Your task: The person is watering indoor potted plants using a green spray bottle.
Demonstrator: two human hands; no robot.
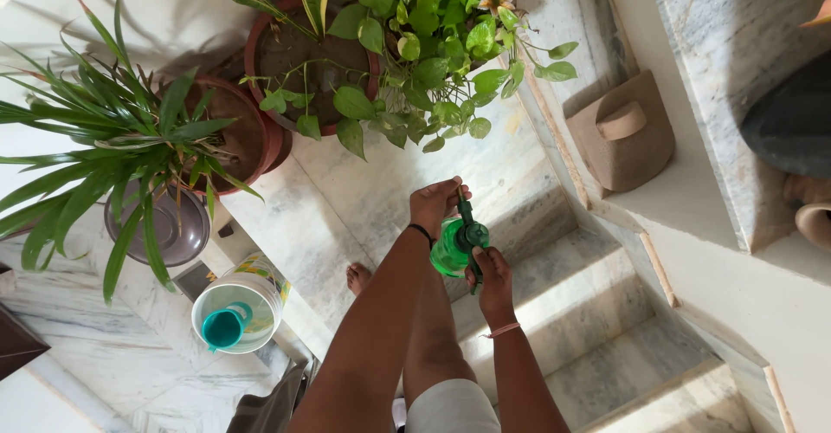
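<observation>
My left hand [435, 204] grips the dark green spray head at the top of a green spray bottle [450, 251]. My right hand [495, 275] is closed around the lower side of the same bottle. A dark band sits on my left wrist and a thin bracelet on my right wrist. The bottle is held over a marble landing, just below a leafy green potted plant [424, 43].
Red-brown pots [260, 52] with plants stand on the landing, and a long-leaved plant [95, 156] is at left. A white bucket [238, 312] holds a teal mug. Marble steps [589, 312] descend at right beside a brown fabric bag [623, 134]. My bare foot [357, 275] shows below.
</observation>
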